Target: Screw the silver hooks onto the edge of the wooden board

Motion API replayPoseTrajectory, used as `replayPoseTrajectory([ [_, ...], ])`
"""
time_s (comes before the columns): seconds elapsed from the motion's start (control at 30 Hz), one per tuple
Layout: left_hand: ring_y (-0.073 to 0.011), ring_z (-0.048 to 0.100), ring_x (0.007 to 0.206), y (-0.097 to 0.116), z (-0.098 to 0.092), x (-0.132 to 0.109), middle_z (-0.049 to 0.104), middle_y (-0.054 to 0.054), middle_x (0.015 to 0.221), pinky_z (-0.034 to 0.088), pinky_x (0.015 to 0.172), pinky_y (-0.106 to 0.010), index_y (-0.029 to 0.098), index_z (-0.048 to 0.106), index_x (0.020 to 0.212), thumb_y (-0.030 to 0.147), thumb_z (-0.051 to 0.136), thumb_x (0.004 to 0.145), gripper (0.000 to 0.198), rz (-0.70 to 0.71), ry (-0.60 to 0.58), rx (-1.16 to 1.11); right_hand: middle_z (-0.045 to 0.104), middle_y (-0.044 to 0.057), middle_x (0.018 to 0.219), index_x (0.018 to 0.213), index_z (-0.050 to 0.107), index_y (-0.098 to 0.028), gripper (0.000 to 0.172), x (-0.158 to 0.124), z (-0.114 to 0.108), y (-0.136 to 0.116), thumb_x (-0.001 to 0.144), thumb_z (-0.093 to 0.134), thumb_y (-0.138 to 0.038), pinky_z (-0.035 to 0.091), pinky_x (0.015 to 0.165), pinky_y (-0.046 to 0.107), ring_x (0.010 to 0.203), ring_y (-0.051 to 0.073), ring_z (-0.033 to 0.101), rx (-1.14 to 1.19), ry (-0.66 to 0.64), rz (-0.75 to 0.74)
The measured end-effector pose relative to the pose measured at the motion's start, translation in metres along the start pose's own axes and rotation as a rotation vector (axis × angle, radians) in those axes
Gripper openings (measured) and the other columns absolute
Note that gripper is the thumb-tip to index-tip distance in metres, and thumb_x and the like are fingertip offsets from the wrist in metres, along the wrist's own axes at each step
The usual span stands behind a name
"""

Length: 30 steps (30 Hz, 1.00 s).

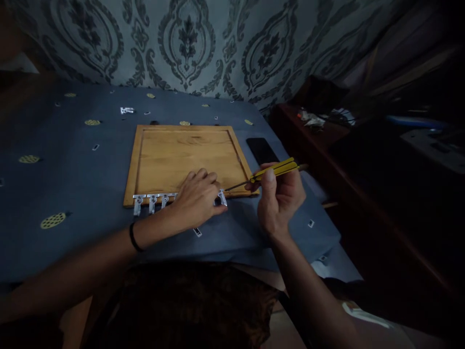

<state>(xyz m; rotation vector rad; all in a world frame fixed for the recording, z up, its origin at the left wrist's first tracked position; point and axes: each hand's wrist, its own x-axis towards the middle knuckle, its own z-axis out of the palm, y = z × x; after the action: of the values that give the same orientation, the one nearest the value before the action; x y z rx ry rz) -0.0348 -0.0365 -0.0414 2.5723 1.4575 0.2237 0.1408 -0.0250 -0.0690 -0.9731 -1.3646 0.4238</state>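
A square wooden board (181,155) with a raised rim lies on the blue patterned cloth (65,184). Along its near edge runs a metal rack of small silver hooks (150,199). My left hand (198,198) rests over the right part of that rack, fingers curled and pressing down on it; a hook end (222,198) shows past the fingers. My right hand (278,196) is closed round a yellow-and-black screwdriver (278,168), held low and nearly level, its tip pointing left at the rack beside my left fingers.
A black phone (262,150) lies right of the board near the table's right edge. A small silver piece (127,110) sits at the far side of the cloth. A dark wooden shelf (327,145) with clutter stands to the right. Patterned wallpaper is behind.
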Motion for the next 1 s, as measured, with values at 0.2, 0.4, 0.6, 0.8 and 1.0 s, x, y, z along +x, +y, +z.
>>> replayPoseTrajectory([
  [0.2, -0.0294, 0.054, 0.109, 0.001, 0.001, 0.0, 0.066, -0.01, 0.106, 0.043, 0.089, -0.04, 0.014, 0.071, 0.1, 0.045, 0.073, 0.09, 0.033, -0.005, -0.008, 0.023, 0.065, -0.001, 0.083, 0.098, 0.066, -0.026, 0.021, -0.007, 0.006, 0.008, 0.097, 0.06, -0.046, 0.052, 0.047, 0.025, 0.05, 0.009, 0.059, -0.012, 0.008, -0.037],
  [0.4, -0.0297, 0.053, 0.107, 0.001, 0.003, 0.002, 0.064, -0.009, 0.102, 0.041, 0.088, -0.04, 0.014, 0.071, 0.098, 0.047, 0.074, 0.089, 0.034, -0.009, -0.015, 0.023, 0.066, 0.0, 0.086, 0.1, 0.066, -0.027, 0.016, -0.012, 0.006, 0.007, 0.097, 0.061, -0.043, 0.055, 0.05, 0.026, 0.057, 0.011, 0.063, 0.039, 0.011, 0.019],
  [0.6, -0.0285, 0.053, 0.101, 0.0, 0.006, 0.002, 0.064, -0.008, 0.099, 0.041, 0.084, -0.039, 0.015, 0.07, 0.097, 0.048, 0.074, 0.088, 0.035, 0.007, 0.012, 0.022, 0.066, 0.001, 0.089, 0.101, 0.067, -0.029, 0.017, -0.013, 0.004, 0.007, 0.097, 0.061, -0.044, 0.057, 0.054, 0.029, 0.063, 0.013, 0.064, 0.02, 0.009, 0.055],
  [0.8, -0.0289, 0.053, 0.103, 0.001, 0.004, 0.003, 0.064, -0.009, 0.1, 0.04, 0.085, -0.039, 0.015, 0.07, 0.1, 0.048, 0.074, 0.089, 0.035, -0.005, -0.008, 0.029, 0.066, 0.0, 0.087, 0.1, 0.068, -0.028, 0.016, -0.012, 0.005, 0.006, 0.097, 0.062, -0.042, 0.055, 0.051, 0.025, 0.059, 0.011, 0.062, 0.037, 0.01, 0.06],
  [1.0, -0.0299, 0.053, 0.106, 0.001, 0.004, 0.003, 0.065, -0.01, 0.103, 0.041, 0.086, -0.04, 0.014, 0.072, 0.102, 0.048, 0.073, 0.089, 0.037, -0.002, -0.029, 0.025, 0.067, -0.001, 0.087, 0.101, 0.069, -0.028, 0.014, -0.012, 0.006, 0.007, 0.097, 0.062, -0.04, 0.052, 0.049, 0.024, 0.055, 0.009, 0.061, 0.054, -0.013, 0.048],
])
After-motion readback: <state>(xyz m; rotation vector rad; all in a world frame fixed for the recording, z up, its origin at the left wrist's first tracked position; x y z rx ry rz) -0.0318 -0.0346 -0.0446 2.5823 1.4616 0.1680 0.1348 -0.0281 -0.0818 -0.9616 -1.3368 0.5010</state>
